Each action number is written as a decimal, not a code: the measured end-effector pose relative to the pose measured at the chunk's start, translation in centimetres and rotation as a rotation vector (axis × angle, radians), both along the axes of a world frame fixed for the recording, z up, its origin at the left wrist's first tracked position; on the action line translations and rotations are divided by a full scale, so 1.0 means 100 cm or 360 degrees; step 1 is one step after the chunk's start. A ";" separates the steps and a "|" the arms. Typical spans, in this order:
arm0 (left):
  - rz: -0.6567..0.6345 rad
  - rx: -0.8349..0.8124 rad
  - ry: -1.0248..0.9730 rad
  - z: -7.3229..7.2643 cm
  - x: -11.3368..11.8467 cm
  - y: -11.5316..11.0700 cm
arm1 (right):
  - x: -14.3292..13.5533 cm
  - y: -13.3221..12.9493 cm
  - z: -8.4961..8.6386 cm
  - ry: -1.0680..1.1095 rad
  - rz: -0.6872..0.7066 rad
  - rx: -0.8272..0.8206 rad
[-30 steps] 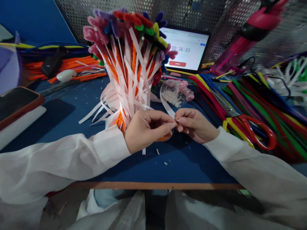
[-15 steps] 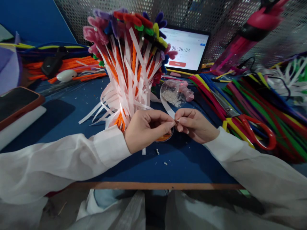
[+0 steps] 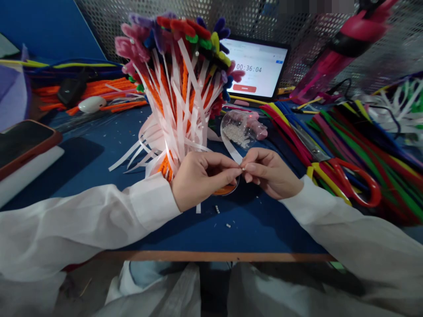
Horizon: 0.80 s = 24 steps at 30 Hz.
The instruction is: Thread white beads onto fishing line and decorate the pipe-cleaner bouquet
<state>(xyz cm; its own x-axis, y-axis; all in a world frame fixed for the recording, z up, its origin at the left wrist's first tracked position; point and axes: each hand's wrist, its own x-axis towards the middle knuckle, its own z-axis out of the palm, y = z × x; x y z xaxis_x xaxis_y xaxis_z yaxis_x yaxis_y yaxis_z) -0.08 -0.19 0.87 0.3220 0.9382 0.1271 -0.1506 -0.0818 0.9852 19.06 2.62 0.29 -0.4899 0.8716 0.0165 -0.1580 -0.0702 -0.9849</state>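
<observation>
My left hand (image 3: 207,178) is closed in a pinch, thumb against index finger; what lies between them is mostly hidden. My right hand (image 3: 269,172) pinches a tiny white pearl bead (image 3: 243,169) right where the fingertips of both hands meet. A white ribbon (image 3: 235,154) runs down behind these fingertips; which hand grips it, if either, I cannot tell. Just behind my left hand stands a bunch of pipe-cleaner flowers (image 3: 183,88) with orange stems and pale ribbons. Past the hands lies a clear dish of small beads (image 3: 236,133).
Red-handled scissors (image 3: 360,180) rest on coloured pipe cleaners (image 3: 373,154) at right. A pink bottle (image 3: 343,48) and a tablet (image 3: 256,68) showing a timer stand behind. At left lie a phone (image 3: 24,145) and a white oval object (image 3: 92,105). Loose beads (image 3: 217,209) lie near the table edge (image 3: 214,256).
My fingertips have come slightly closer together, and the bead now shows between both hands. The timer went from 00:36:03 to 00:36:04. Everything else looks the same.
</observation>
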 end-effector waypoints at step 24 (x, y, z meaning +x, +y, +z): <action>-0.0066 0.0026 0.0112 0.005 -0.002 -0.001 | 0.002 -0.003 0.002 -0.0115 -0.0125 0.0328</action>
